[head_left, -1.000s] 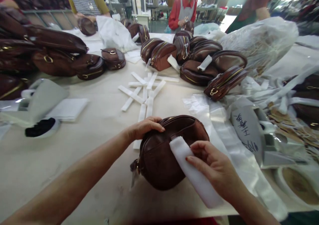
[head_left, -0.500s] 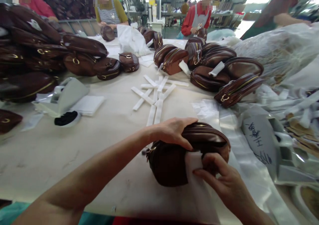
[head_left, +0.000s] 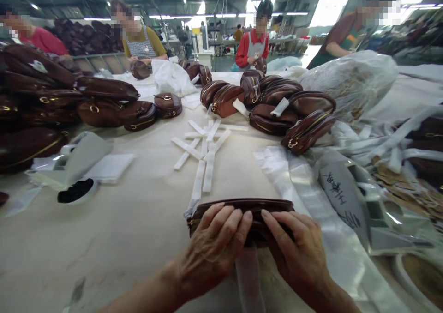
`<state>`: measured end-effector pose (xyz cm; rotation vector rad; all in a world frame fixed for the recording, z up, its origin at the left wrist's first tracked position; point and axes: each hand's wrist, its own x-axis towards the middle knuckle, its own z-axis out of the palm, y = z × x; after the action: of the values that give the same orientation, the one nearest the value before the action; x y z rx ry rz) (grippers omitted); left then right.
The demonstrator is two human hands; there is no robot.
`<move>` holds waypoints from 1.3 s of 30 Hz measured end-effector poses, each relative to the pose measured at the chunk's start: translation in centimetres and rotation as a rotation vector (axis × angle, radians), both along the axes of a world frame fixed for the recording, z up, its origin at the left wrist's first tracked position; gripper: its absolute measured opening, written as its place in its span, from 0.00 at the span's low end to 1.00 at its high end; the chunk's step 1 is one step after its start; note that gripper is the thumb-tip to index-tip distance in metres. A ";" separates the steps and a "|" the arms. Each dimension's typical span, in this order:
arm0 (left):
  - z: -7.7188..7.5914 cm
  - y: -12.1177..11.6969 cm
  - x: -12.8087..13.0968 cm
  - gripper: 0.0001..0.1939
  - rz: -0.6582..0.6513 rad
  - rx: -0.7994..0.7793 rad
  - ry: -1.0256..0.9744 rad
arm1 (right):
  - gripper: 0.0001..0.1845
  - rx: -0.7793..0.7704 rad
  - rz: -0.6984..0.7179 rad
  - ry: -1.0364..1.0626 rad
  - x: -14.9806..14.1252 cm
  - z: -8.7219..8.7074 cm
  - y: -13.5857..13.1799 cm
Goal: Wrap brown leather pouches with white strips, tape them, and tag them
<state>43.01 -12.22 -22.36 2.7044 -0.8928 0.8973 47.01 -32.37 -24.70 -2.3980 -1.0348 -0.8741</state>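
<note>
A dark brown leather bag (head_left: pixel 249 204) lies in front of me on the pale table. My left hand (head_left: pixel 221 234) grips its left part, fingers bent over the top side. On the right part, my right hand (head_left: pixel 297 239) holds it the same way, with the fingertips of both hands close together near the middle. Both thumbs are hidden. A translucent white strip (head_left: pixel 249 278) hangs from under the bag towards me, between my wrists. Beyond the bag, several white strips (head_left: pixel 207 151) lie crossed in a loose pile.
Brown bags (head_left: pixel 107 110) are heaped at the left, more bags (head_left: pixel 273 105) behind the strips. A grey open holder (head_left: pixel 342 197) and clear plastic (head_left: pixel 318 211) lie right. A round pot with black content (head_left: pixel 76 190) sits left. Several people work across the table.
My right hand has let go of the white strip's end and now grips the bag. The bag is turned, its top side towards me. The camera view has tilted up.
</note>
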 end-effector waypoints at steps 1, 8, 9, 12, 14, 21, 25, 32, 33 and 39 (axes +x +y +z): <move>-0.3 0.0 -0.3 0.18 0.015 -0.015 -0.012 | 0.17 0.008 0.013 -0.009 -0.2 -0.2 0.0; 0.0 -1.8 0.4 0.18 0.133 0.111 0.053 | 0.09 -0.072 0.110 0.045 1.3 -0.2 0.0; 0.1 -2.0 0.8 0.18 0.149 0.122 0.099 | 0.08 -0.074 0.112 0.077 1.7 -0.1 0.2; 0.4 -2.2 1.7 0.14 0.185 0.088 0.202 | 0.08 -0.058 0.123 0.177 2.4 0.3 0.6; 0.5 -2.1 1.7 0.12 0.193 0.034 0.195 | 0.09 -0.050 0.146 0.213 2.5 0.5 0.2; 0.5 -1.9 1.0 0.08 0.168 -0.063 0.024 | 0.07 -0.105 0.184 0.096 2.4 0.2 -1.9; 0.3 -1.5 1.7 0.06 0.209 -0.072 0.091 | 0.04 -0.063 0.146 0.072 2.5 1.4 -0.6; 0.6 0.7 2.9 0.06 -0.008 -0.146 0.097 | 0.06 -0.053 0.135 0.185 2.5 3.0 1.2; 0.5 0.9 3.1 0.07 -0.014 -0.155 0.077 | 0.06 -0.050 0.121 0.168 2.4 2.8 1.4; -0.8 0.8 4.6 0.07 0.054 -0.060 0.015 | 0.06 0.072 0.096 0.282 3.2 1.7 1.8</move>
<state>47.57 -11.46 -23.20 2.6920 -0.7801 0.8985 50.18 -30.57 -22.95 -2.3067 -0.9805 -0.5129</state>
